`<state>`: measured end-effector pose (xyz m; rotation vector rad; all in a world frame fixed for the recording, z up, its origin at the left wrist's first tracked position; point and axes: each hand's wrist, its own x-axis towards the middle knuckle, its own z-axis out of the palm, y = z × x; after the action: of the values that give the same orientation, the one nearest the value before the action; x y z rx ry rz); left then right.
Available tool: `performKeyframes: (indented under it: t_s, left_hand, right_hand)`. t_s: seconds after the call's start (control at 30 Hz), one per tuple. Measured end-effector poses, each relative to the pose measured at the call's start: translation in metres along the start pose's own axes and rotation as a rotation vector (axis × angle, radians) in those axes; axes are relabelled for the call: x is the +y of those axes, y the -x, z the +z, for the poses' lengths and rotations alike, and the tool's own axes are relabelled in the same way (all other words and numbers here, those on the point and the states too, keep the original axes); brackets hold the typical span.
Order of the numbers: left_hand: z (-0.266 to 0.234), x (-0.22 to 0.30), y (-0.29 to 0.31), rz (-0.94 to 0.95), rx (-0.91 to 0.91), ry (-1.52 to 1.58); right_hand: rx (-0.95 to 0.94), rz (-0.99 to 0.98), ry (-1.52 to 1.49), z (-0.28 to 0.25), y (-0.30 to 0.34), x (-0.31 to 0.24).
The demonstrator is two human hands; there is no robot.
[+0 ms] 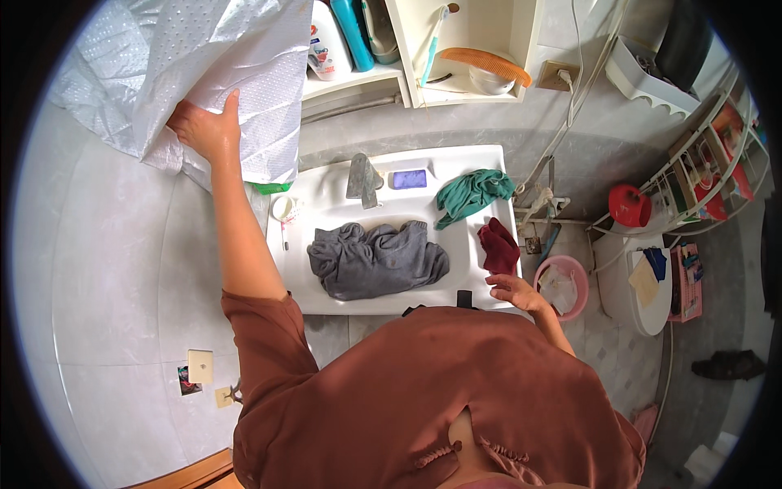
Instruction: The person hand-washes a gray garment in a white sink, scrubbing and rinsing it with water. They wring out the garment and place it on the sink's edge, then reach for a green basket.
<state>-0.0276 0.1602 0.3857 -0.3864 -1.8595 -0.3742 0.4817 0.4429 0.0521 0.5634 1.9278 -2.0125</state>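
My left hand (208, 130) is raised at the far left against a white dimpled plastic sheet (269, 98). Its thumb points up apart from the fingers, whose tips go under a fold of the sheet. My right hand (517, 292) hovers by the right front rim of the white sink (489, 289), fingers loosely apart and holding nothing. Just beyond it a dark red cloth (498, 247) lies on the sink's right edge. A grey garment (376, 259) lies bunched in the basin. At the back right corner rests a crumpled green cloth (475, 196).
On the sink's back rim are a faucet (363, 179) and a purple soap bar (410, 179); a white cup (284, 209) stands left. Above, a shelf (419, 49) holds bottles and an orange comb (489, 63). A pink bucket (574, 281) and a toilet (652, 297) are right.
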Motion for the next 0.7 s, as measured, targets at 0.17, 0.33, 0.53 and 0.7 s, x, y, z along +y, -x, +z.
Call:
performKeyframes:
  t_s: [0.17, 0.33, 0.53, 0.7]
  left_hand:
    - [0.011, 0.005, -0.005, 0.144, 0.029, 0.1]
    - [0.018, 0.005, -0.022, 0.194, -0.012, 0.025]
    - [0.014, 0.035, -0.07, 0.389, 0.089, -0.074]
    - [-0.011, 0.083, -0.095, 0.424, 0.1, 0.004]
  right_hand:
    - [0.019, 0.005, 0.034, 0.011, -0.005, 0.003]
    - [0.038, 0.011, 0.048, 0.019, -0.005, 0.001]
    - [0.104, -0.029, 0.093, 0.03, -0.006, 0.008]
    - [0.127, -0.027, 0.128, 0.033, -0.009, 0.007]
